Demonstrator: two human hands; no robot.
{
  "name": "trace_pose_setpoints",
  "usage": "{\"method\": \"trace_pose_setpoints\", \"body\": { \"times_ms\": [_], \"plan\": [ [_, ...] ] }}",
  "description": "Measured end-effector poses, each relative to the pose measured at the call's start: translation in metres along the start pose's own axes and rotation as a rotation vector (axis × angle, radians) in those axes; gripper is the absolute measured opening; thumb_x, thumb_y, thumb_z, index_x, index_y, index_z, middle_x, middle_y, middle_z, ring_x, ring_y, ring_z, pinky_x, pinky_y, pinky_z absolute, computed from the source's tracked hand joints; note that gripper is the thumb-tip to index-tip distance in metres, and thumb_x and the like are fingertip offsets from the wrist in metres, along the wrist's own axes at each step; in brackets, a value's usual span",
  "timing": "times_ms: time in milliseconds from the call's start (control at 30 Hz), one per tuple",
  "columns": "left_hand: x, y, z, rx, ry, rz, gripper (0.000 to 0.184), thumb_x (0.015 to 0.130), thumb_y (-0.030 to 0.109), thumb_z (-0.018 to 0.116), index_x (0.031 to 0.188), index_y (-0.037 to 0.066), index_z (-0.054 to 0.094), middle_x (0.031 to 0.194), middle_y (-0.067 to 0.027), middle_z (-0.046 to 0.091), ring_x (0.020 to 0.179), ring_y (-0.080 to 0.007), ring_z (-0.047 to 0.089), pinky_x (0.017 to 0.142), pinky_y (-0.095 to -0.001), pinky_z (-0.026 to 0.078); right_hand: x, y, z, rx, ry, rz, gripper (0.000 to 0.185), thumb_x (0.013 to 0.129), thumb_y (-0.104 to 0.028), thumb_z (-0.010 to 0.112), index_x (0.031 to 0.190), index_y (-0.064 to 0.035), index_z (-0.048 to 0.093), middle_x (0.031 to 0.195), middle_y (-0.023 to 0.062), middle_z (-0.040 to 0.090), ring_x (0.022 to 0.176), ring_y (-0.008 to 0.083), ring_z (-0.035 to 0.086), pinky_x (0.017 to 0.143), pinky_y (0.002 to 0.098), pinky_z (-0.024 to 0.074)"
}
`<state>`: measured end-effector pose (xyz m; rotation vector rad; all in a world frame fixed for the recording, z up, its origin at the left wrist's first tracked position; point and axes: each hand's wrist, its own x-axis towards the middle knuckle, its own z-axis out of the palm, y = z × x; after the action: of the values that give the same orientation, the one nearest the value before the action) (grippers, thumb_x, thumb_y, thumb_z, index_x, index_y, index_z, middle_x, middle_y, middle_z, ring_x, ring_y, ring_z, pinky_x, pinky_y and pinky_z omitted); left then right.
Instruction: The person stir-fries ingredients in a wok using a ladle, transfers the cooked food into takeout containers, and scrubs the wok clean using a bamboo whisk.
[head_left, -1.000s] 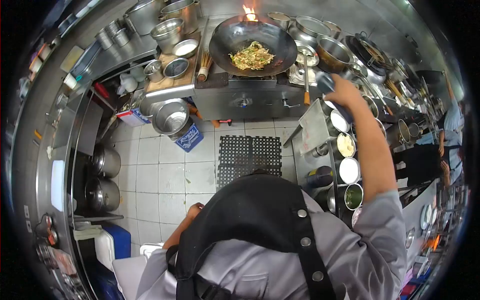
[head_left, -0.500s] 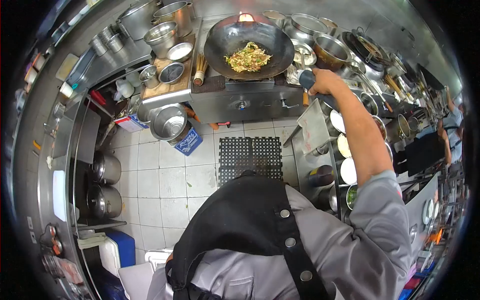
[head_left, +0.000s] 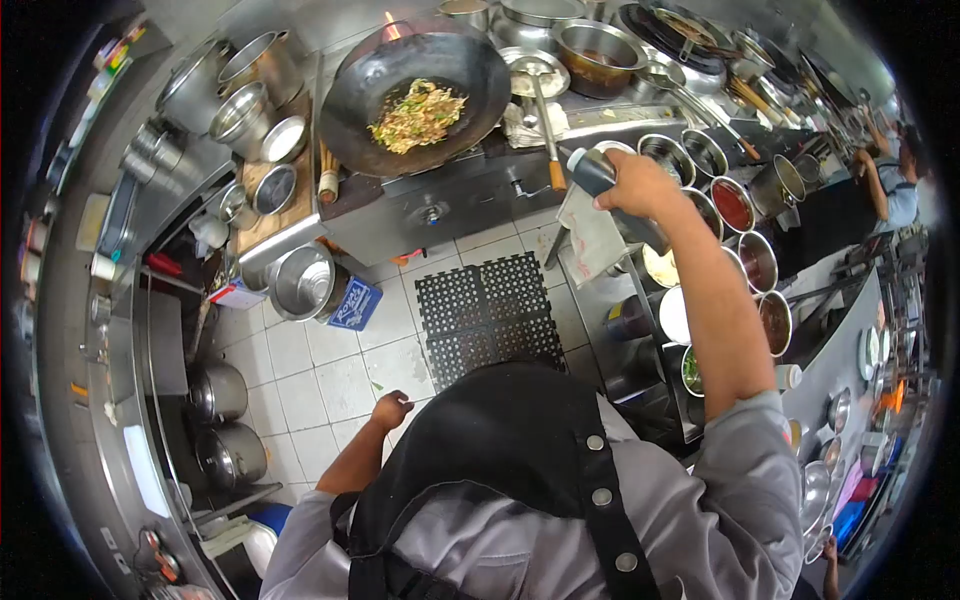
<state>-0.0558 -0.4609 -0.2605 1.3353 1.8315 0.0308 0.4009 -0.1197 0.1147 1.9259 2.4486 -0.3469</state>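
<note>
My right hand (head_left: 640, 188) is wrapped round a dark bottle (head_left: 592, 172) with a pale cap, held tilted over the edge of the side counter. Beside it lies a ladle (head_left: 546, 130) with a wooden handle, its bowl in a metal dish. My left hand (head_left: 392, 408) hangs low over the floor, its fingers curled, and nothing shows in it. Chopped food with green bits (head_left: 418, 116) sits in a large black wok (head_left: 350, 100) on the stove, and a flame rises behind the wok.
Round containers of sauces and ingredients (head_left: 732, 204) line the right counter. Metal pots (head_left: 262, 66) stand at the back left. A steel bowl (head_left: 302, 282) rests near a blue tin (head_left: 355, 304). A black mat (head_left: 488, 305) covers floor tiles. Another person (head_left: 898, 200) is at far right.
The view has turned, so the wok appears further left. My right hand still holds the bottle, now nearer the counter containers. My left hand has come back into view.
</note>
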Motion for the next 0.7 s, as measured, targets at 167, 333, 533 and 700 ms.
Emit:
{"method": "trace_pose_setpoints", "body": {
  "times_ms": [167,333,533,700],
  "plan": [
    [0.049,0.078,-0.017,0.047,-0.09,0.072,0.038,0.079,0.035,0.066,0.102,0.005,0.064,0.09,-0.0179,0.068,0.09,-0.0322,0.065,0.083,-0.0379,0.05,-0.032,0.018,0.021,0.173,-0.005,0.008,0.061,0.064,-0.028,0.078,0.115,-0.0028,0.055,0.095,0.0229,0.066,0.092,0.0365,0.064,0.078,0.0418,0.0493],
    [0.088,0.118,-0.004,0.194,-0.107,0.332,0.041,0.081,0.04,0.066,0.101,0.004,0.064,0.098,-0.0181,0.067,0.094,-0.0329,0.064,0.083,-0.0383,0.049,-0.086,0.059,0.048,0.738,-0.043,0.008,0.086,0.066,-0.036,0.079,0.136,-0.0029,0.041,0.116,0.0202,0.06,0.106,0.0302,0.06,0.092,0.0351,0.0448],
    [0.147,0.185,0.006,0.202,-0.353,0.255,0.036,0.082,0.033,0.066,0.102,0.004,0.063,0.093,-0.0156,0.066,0.089,-0.0288,0.063,0.081,-0.0358,0.049,-0.196,0.157,0.034,1.532,0.645,-0.042,0.083,0.068,-0.032,0.082,0.135,-0.0034,0.042,0.12,0.0103,0.056,0.111,0.0204,0.053,0.1,0.0342,0.0383],
    [0.161,0.252,-0.002,0.234,-0.392,0.242,0.032,0.083,0.028,0.066,0.103,0.004,0.063,0.09,-0.0135,0.066,0.085,-0.0253,0.063,0.079,-0.0337,0.049,-0.301,0.269,-0.043,0.94,1.242,0.129,0.059,0.068,-0.014,0.082,0.117,-0.0038,0.05,0.103,0.0087,0.065,0.095,0.0183,0.063,0.084,0.0326,0.0514]
  ]
}}
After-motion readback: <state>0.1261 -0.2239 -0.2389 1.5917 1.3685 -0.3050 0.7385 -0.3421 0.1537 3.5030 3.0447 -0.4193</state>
